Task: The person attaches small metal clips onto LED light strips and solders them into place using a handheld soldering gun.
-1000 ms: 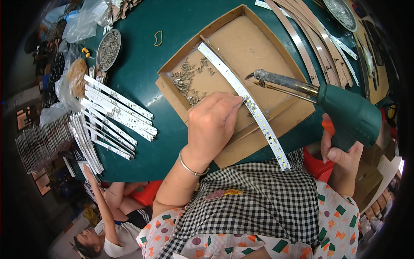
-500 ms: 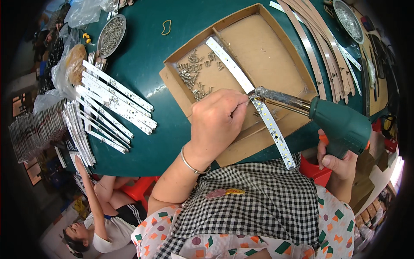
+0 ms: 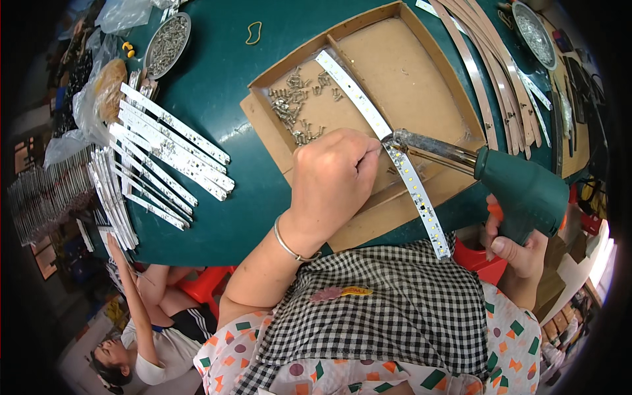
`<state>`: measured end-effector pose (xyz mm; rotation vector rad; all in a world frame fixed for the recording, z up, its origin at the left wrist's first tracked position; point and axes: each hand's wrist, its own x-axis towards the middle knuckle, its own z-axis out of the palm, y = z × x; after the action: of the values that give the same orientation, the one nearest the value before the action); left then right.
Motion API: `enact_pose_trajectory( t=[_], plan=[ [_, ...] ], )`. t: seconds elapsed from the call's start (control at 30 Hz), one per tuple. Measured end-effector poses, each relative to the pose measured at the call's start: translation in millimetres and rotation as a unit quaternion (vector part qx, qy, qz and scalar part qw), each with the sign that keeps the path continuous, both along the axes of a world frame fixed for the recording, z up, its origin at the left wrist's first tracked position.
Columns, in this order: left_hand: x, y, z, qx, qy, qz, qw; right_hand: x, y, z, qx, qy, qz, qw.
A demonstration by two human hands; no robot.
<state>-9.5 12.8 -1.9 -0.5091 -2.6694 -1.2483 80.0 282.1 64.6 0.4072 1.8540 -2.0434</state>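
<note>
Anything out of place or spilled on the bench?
Nothing major. One rubber band lies alone on the green table, which looks stray. The white strips at left are fanned unevenly, not squared up. Loose screws are scattered, but inside the cardboard box, so probably not a spill.

Location type: workshop, hand assembly of electronics. Indicators: a green worktable (image 3: 220, 52) spans the upper part of the frame. Right of centre, a soldering gun (image 3: 525, 191) meets an LED strip (image 3: 421, 197). At left, a batch of loose LED strips (image 3: 178, 155) lies fanned out. A cardboard tray (image 3: 421, 72) near centre contains small metal parts (image 3: 289, 108) (exact type too small to confirm). Lower left: a seated co-worker (image 3: 168, 359).
</note>
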Motion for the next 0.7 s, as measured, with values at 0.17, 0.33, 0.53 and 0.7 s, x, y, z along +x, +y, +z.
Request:
enact_pose_trajectory(
  t=[0.17, 0.33, 0.53, 0.7],
  plan=[
    [0.0, 1.7, -1.9, 0.025, -0.003, 0.009, 1.0, 4.4, -2.3, 3.8, 0.032, -0.006, -0.007, 0.999],
    [-1.1, 2.2, -0.9, 0.026, -0.002, 0.004, 1.0, 4.2, -2.7, 4.8, 0.031, -0.008, 0.005, 0.999],
    [-1.2, 0.0, -0.7, 0.016, -0.002, -0.004, 1.0, 2.7, -0.7, 3.6, -0.037, 0.032, -0.089, 0.995],
    [-0.5, -0.8, -1.2, 0.019, -0.002, -0.002, 1.0, -6.3, -1.7, -7.2, -0.042, 0.111, -0.095, 0.988]
  ],
)
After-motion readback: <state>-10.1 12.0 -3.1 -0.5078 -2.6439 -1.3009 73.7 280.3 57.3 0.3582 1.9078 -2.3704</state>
